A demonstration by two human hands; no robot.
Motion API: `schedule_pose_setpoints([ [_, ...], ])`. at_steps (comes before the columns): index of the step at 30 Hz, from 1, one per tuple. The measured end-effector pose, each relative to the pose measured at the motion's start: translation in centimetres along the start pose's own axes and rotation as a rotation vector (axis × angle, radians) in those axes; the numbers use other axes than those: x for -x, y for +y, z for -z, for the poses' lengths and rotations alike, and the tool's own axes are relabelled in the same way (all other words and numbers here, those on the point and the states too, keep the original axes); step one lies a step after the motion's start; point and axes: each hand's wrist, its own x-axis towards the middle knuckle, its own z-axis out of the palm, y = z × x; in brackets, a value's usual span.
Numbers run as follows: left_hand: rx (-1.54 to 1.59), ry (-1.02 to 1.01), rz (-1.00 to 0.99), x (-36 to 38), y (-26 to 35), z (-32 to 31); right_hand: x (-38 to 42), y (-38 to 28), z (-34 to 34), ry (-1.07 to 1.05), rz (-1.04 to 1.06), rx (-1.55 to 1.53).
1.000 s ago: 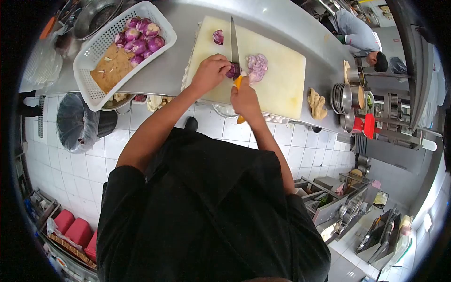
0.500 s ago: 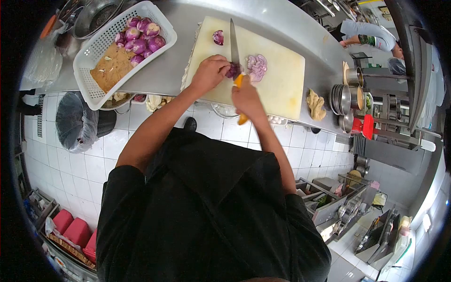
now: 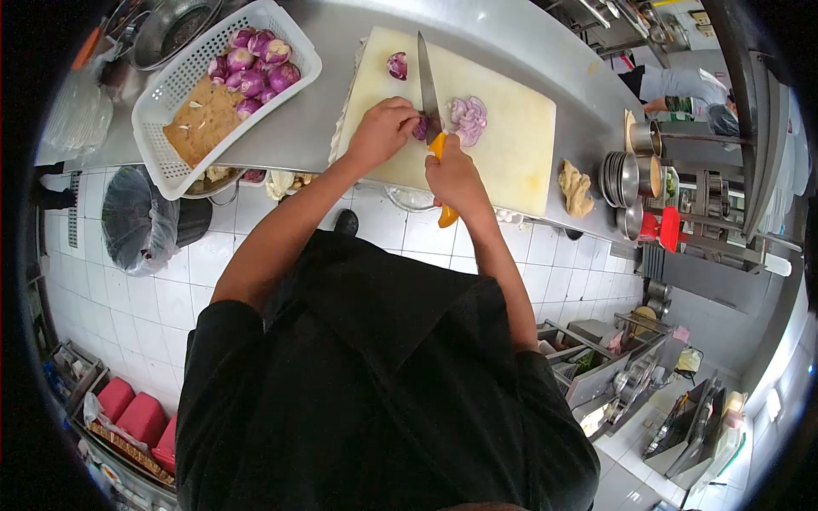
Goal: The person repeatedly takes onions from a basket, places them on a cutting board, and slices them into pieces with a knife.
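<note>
Purple onion piece (image 3: 421, 129) on the cutting board (image 3: 511, 149), near the middle of the near edge of the tabletop (image 3: 336, 34), partly hidden by fingertips. Gripped there by the bent fingers of the left hand (image 3: 383, 132), from its left side. Likewise closed, the fingers of the right hand (image 3: 454, 179), wrapped around the yellow handle of a knife (image 3: 429, 85), butt end showing below the palm. Blade pointed toward the far edge of the tabletop, just beside the onion piece on its right; whether touching, hard to tell.

Just right of the blade, on the same board, a loose heap of pale purple slices (image 3: 468, 119). Toward the board's far left corner, another cut piece (image 3: 397, 66), apart from the rest.

Left of the board, a white perforated basket (image 3: 298, 47), set aslant, one corner jutting past the tabletop's near edge. Inside, purple onions (image 3: 252, 78) piled at the far end, with a brown sheet (image 3: 200, 132) nearer. Right of the board, a knobbly tan lump (image 3: 577, 189) by the near edge; then, toward the tabletop's right end, stacked metal bowls (image 3: 629, 175). Past that end, another person (image 3: 682, 89) in a pale grey top.
</note>
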Motion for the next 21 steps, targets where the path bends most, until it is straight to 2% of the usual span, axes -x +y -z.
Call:
schedule_pose_setpoints([
  [6,-0.036,0.026,-0.010,0.3,-0.2,-0.5,-1.6,2.4,-1.8,0.101,0.061,0.125],
  [9,-0.043,-0.016,0.010,0.7,-0.1,-0.6,-4.1,5.3,-4.7,0.344,0.273,0.255],
  [12,-0.007,-0.016,0.029,0.3,0.3,-0.6,-4.4,5.0,-3.7,0.173,0.096,0.082],
  [13,0.012,-0.005,0.033,-0.1,0.5,-0.7,-4.7,4.9,-3.6,0.175,0.092,0.058],
  [15,0.010,-0.041,-0.027,-0.7,0.3,-0.9,-4.6,5.2,-4.0,0.166,0.073,0.011],
  [18,-0.041,-0.170,-0.067,-1.4,0.6,-0.4,-2.2,2.7,-0.9,0.033,-0.046,-0.157],
  [21,-0.039,-0.297,-0.167,-2.5,-0.2,-0.3,-4.0,6.8,-1.0,0.154,0.028,-0.039],
])
